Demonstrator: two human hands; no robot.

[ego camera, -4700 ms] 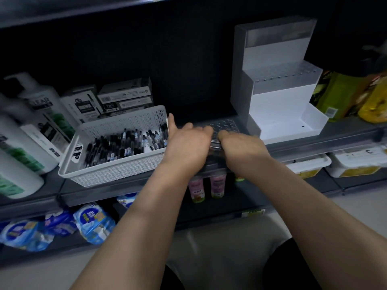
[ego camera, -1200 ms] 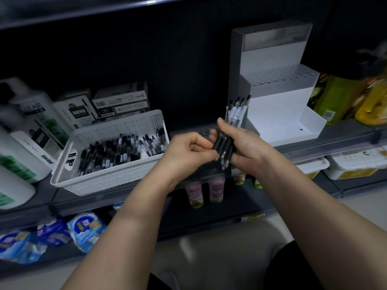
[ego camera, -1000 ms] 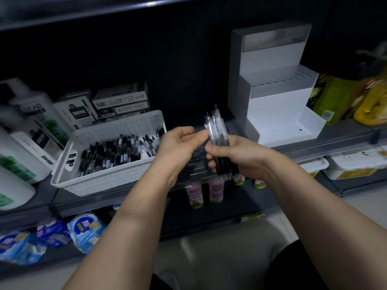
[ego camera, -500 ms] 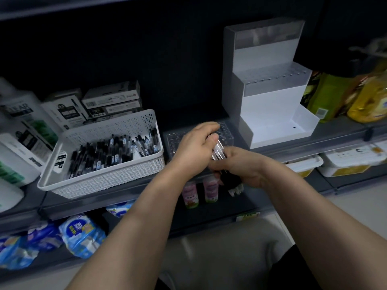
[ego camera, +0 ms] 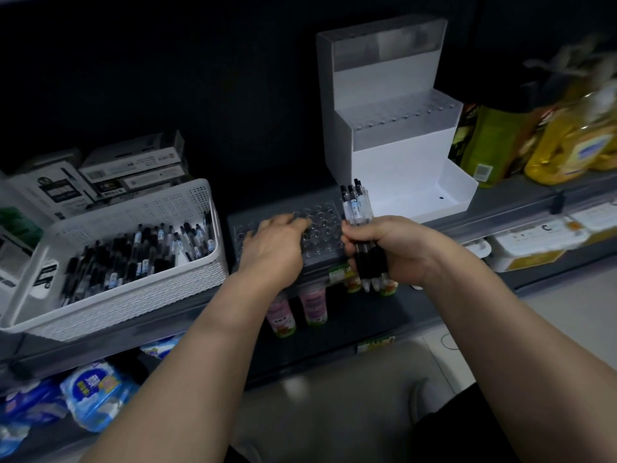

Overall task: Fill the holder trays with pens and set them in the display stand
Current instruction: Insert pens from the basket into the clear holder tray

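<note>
Clutches a bundle of pens [ego camera: 357, 208] upright in the right grip [ego camera: 397, 250], beside the holder tray [ego camera: 322, 228]; rests the left grip [ego camera: 272, 245], fingers [ego camera: 293, 220] spread, on it. Has that tray on the shelf [ego camera: 521, 202] between a white basket [ego camera: 140, 295] of loose pens [ego camera: 133, 259] and the display stand [ego camera: 394, 148] beyond.

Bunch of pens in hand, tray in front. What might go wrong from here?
The right hand grips several pens in one bunch; pulling one out may loosen the rest, which could fall past the shelf edge. The holder tray lies near that edge under the left hand; a hard push might slide it off.
</note>
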